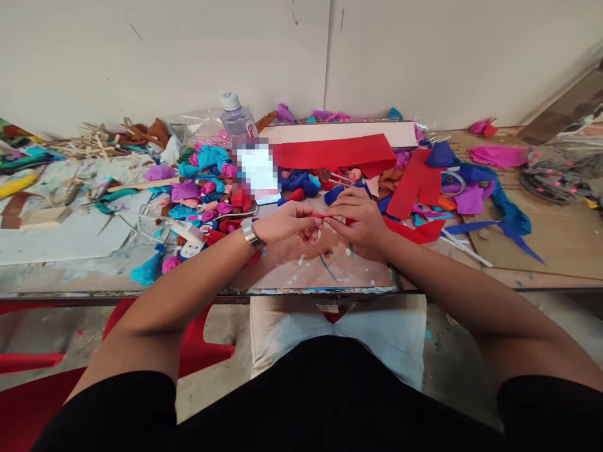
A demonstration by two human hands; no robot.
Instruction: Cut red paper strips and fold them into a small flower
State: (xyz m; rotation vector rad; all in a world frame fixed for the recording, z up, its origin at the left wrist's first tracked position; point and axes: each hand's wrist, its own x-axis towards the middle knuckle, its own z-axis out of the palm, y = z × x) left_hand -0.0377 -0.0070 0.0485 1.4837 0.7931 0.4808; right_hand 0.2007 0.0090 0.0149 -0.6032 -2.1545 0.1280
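My left hand (291, 223), with a silver watch on its wrist, pinches a small red piece of crepe paper (319, 216) between thumb and forefinger. Thumb and fingers of my right hand (360, 218) close on the same red paper from the other side, so the two hands almost meet above the table's front. Part of the paper is hidden behind the fingers. Behind the hands lie many crumpled paper pieces (301, 182) in blue, red, pink and brown. A wide red paper strip (334, 154) stretches across them, and a folded red strip (414, 185) rests to the right.
A lit phone (258, 172) leans near a water bottle (239, 119). Left of it are a white power strip (188, 235), green-handled pliers (113, 201) and wooden sticks (92, 141). Rightward are a tape roll (455, 182), blue paper (511, 204) and cardboard (556, 238). A wall (188, 56) stands behind.
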